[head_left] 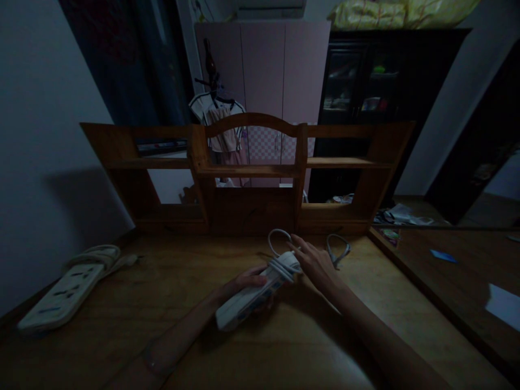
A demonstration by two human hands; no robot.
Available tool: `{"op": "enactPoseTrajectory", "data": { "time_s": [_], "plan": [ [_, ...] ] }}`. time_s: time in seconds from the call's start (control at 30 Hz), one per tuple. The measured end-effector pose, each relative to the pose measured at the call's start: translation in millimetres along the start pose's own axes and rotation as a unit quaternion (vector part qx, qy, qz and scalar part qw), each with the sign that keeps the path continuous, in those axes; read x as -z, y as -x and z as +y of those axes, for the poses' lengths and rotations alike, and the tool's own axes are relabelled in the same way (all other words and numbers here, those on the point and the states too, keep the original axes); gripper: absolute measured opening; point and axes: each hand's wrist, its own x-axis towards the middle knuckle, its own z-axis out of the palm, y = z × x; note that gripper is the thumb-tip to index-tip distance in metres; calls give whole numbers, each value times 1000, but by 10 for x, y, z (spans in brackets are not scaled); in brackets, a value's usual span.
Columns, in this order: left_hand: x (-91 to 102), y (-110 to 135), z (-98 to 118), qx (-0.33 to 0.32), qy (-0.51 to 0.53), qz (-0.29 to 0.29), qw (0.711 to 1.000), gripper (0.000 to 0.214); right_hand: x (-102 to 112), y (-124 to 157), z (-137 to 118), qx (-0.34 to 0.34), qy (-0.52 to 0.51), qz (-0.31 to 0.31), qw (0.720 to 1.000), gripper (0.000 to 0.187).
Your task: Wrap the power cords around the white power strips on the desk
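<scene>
My left hand (pixel 249 281) grips a white power strip (pixel 238 309) around its middle, thumb on top, and holds it tilted above the wooden desk. A pale cord (pixel 284 268) is wound around the strip's far end. At that end is my right hand (pixel 312 260), its fingers bent together on the cord, with a loop of it standing up beside the fingertips. Exactly how the fingertips meet the cord is hard to see in the dim light. Behind my right hand lies a grey cable loop (pixel 339 249), partly hidden by the hand.
Another white power strip (pixel 60 298), its cord coiled at the far end, lies on the desk (pixel 179 292) at the left by the wall. A wooden shelf unit (pixel 252 170) stands along the back. To the right, a lower brown surface (pixel 455 281) bears a blue card (pixel 443 255) and white paper (pixel 504 306).
</scene>
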Motion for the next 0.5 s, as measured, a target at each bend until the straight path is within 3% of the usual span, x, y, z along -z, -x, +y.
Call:
{"op": "enactPoseTrajectory", "data": {
  "time_s": [0.17,0.27,0.4,0.5],
  "plan": [
    [-52,19,57,38,-11,-28,999,69,47,6,11,-29,24,20,999,20],
    [-40,-3,36,49,-20,2,999,63,60,8,41,-69,37,33,996,14],
    [17,-55,-8,6,-10,75,997,46,24,9,131,-146,41,57,987,28],
    [82,-75,21,-8,21,138,990,44,-1,14,215,-177,42,64,981,34]
  ]
}}
